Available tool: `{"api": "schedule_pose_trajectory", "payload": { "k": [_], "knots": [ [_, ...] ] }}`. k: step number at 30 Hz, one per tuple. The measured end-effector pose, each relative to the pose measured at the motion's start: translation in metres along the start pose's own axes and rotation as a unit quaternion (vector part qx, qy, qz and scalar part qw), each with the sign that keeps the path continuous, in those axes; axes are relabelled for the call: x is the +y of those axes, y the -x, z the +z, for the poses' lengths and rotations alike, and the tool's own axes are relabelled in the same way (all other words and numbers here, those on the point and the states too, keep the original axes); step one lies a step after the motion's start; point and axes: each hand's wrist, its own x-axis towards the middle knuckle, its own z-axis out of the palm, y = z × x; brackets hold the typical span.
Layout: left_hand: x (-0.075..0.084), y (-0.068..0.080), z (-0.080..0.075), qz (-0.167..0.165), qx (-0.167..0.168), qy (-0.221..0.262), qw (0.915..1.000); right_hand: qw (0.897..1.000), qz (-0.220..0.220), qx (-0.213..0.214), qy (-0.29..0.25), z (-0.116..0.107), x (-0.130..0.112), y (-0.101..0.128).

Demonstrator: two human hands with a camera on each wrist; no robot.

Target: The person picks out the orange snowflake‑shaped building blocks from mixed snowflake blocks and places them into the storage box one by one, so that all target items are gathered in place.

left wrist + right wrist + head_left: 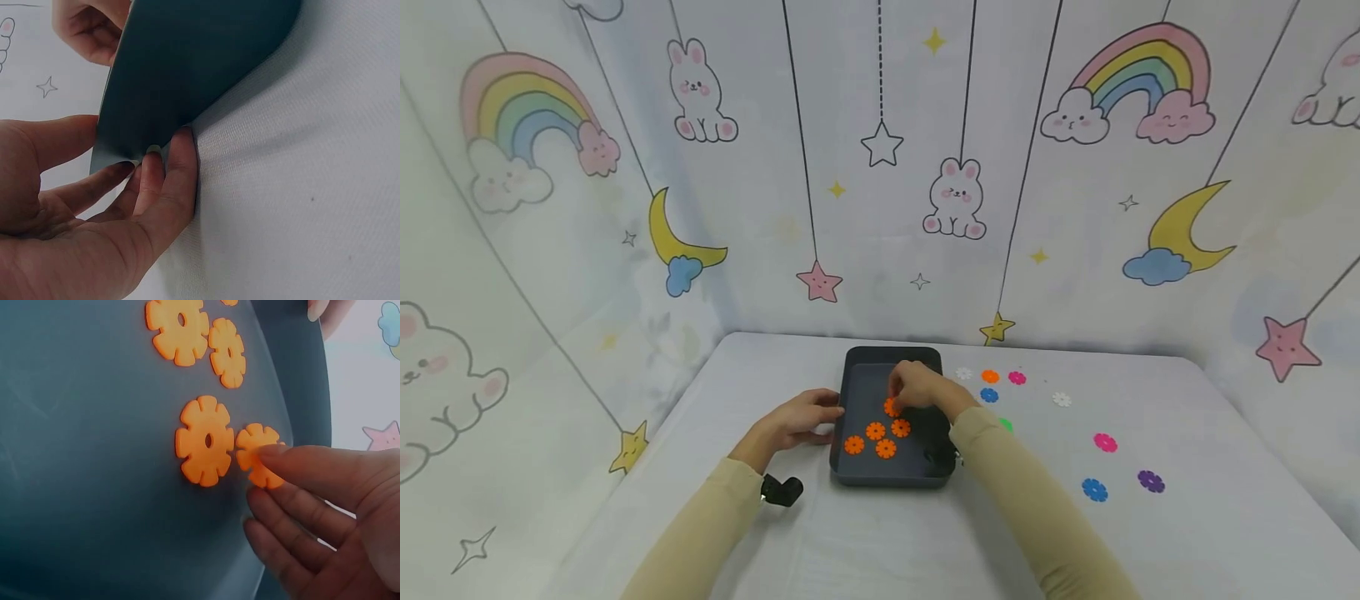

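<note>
The head view shows a dark grey tray (850, 367) on a white-covered table (1187, 533), with four orange flower discs (876, 431) lying flat on its floor and a fifth orange disc (892, 407) under the right hand (917, 387). Only this view shows the loose discs on the cloth to the right of the tray: white, orange, pink, blue, green and purple pieces (1094, 489), well apart from both hands. The right wrist view supplies what the head view cannot: the fifth disc (259, 456) is pinched at its edge by the fingertips (275, 450), tilted, just beside a flat-lying disc (205, 440); whether the two touch cannot be told. The other fingers are loosely curled below it and hold nothing. The left wrist view alone shows the tray's outer wall (187, 62) close up, with the left hand (75, 212) beside it: the fingers (181, 162) are nearly straight and their tips press against the wall's lower edge, without curling round it. The head view places that left hand (801, 417) at the tray's left side, resting on the cloth. A small black object (782, 490) lies by the left sleeve.
</note>
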Motion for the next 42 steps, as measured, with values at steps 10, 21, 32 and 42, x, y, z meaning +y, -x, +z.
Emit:
{"api": "schedule_pose_trajectory", "payload": {
  "k": [10, 21, 32, 42],
  "knots": [
    [0.001, 0.0, 0.001, -0.004, 0.01, -0.004, 0.9999, 1.0, -0.026, -0.006, -0.016, 0.003, 0.001, -0.008],
    [0.002, -0.001, 0.001, -0.004, 0.005, -0.006, 1.0, 0.999, -0.036, -0.017, -0.005, 0.005, 0.004, -0.007],
    [0.003, -0.001, -0.001, -0.005, 0.001, -0.001, 1.0, 0.998, -0.05, -0.008, 0.041, -0.017, -0.001, 0.016],
    [0.003, -0.001, -0.001, -0.002, -0.004, -0.003, 1.0, 0.996, -0.069, 0.032, 0.043, -0.043, 0.02, 0.08]
  ]
}}
